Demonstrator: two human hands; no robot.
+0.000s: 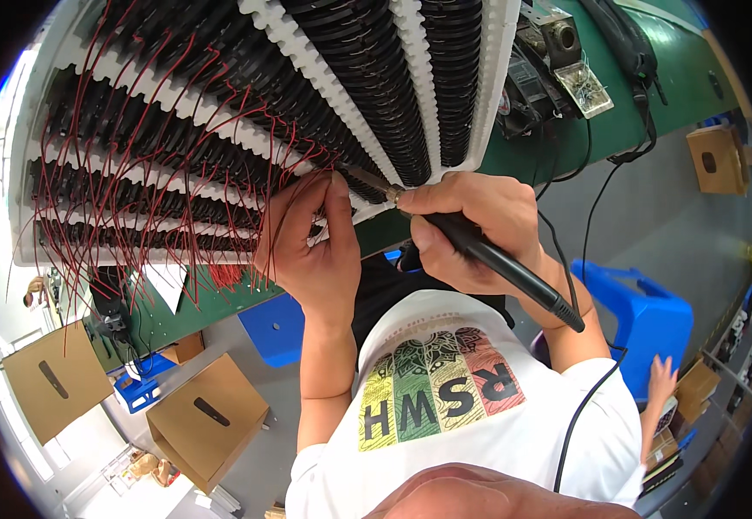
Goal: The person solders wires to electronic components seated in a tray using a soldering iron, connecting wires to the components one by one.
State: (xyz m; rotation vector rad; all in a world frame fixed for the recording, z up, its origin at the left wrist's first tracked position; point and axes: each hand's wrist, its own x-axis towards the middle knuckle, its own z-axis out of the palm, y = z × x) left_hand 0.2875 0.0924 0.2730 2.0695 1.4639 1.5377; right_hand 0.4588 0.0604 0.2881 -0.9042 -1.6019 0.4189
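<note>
In the head view, the white tray [499,86] lies at the near edge of the green counter [514,169], apparently so that both hands reach its near edge; the right hand [493,208] grips a soldering iron [499,258] by its handle, likely for tip control, while the left hand [311,246] is closed in a pinch, its contents indistinct. The tray carries rows of black parts [376,78] between notched white strips, with thin, tangled red wires [227,275] across its left half.

Big blk letters [456,400] on col. stripes [445,376], w/ smaller line [428,327], on wht T-shirt [566,424].
</note>
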